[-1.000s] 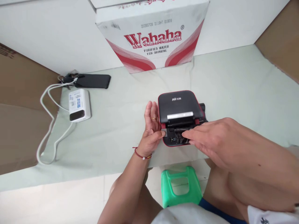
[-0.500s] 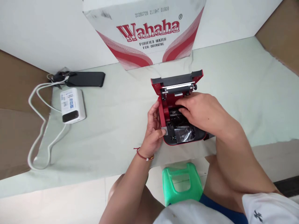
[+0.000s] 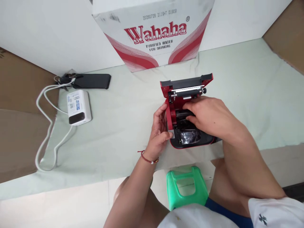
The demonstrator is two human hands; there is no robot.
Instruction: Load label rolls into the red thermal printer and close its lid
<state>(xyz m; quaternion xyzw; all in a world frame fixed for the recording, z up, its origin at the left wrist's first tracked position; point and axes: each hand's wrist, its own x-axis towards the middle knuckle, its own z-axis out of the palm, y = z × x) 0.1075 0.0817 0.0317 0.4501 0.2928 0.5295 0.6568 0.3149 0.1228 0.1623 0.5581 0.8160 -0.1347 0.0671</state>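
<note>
A small red and black printer (image 3: 169, 115), which looks like a label printer, has its lid (image 3: 187, 85) raised, with a roller and a metal bar under it. My left hand (image 3: 160, 133) is closed around its left side, thumb on the grey corner tab. Into the open compartment reaches my right hand (image 3: 206, 115), index finger and thumb bent over the dark inside. Shiny clear plastic (image 3: 190, 136) lies at the compartment's front, below those fingertips. What the fingertips pinch is hidden.
Behind the printer stands a Wahaha water carton (image 3: 163, 41). To the left are a white power bank (image 3: 79, 106) with a white cable (image 3: 51, 122), and a black phone (image 3: 93, 81). Below the table edge is a green stool (image 3: 172, 190).
The view has shifted slightly, so everything sits a little further right. The plastic in the printer looks flatter and darker. My left hand keeps its hold, while my right fingers stay inside.
</note>
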